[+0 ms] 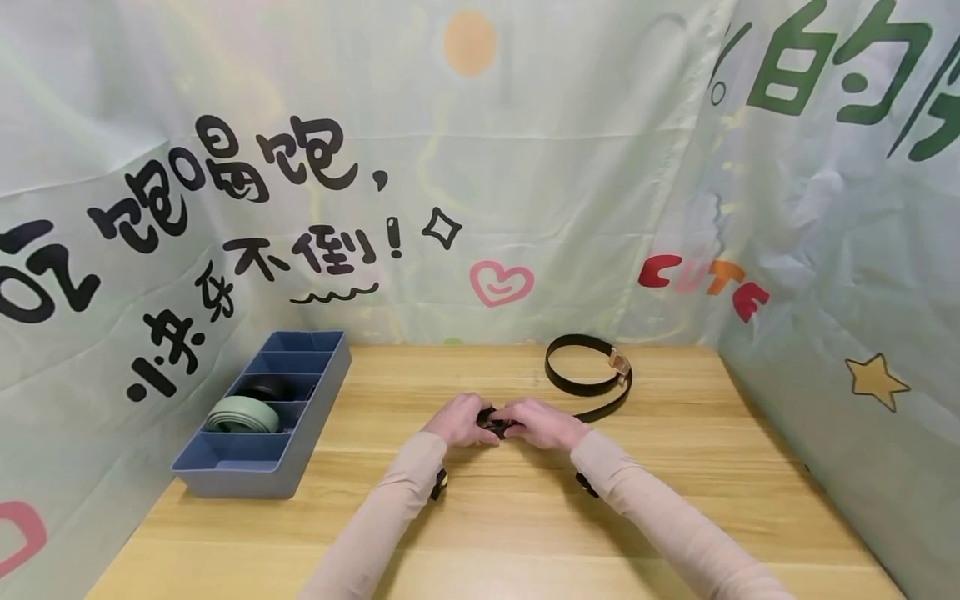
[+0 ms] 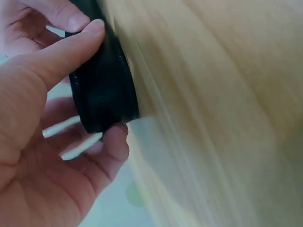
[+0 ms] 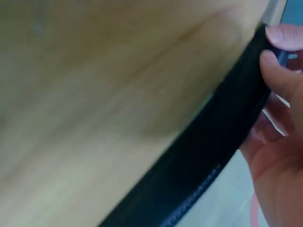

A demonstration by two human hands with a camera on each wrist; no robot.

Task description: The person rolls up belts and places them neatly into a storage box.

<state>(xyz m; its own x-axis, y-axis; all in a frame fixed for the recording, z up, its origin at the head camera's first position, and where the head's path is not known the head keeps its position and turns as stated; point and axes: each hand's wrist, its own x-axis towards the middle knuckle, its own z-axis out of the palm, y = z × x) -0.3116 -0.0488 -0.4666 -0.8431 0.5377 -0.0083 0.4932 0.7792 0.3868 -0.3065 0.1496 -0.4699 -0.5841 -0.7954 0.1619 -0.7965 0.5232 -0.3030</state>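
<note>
A black belt (image 1: pixel 581 389) lies partly looped on the wooden table, with a gold-toned buckle (image 1: pixel 619 364) at its far right. Its strap runs behind the right hand to a dark part between both hands. In the left wrist view, my left hand (image 1: pixel 457 419) holds the strap (image 2: pixel 102 87), thumb on one face and fingers behind. Two pale strips (image 2: pixel 73 137) show by its fingers; I cannot tell what they are. My right hand (image 1: pixel 546 423) grips the strap (image 3: pixel 222 113) close beside it, thumb on top. Both hands are just above or on the table.
On the left stands a blue-grey divided box (image 1: pixel 315 433). One compartment holds a rolled pale green belt (image 1: pixel 243 414), another a rolled black belt (image 1: pixel 266 387). Printed fabric walls (image 1: pixel 570 208) enclose the table (image 1: pixel 510 533) at the back and sides.
</note>
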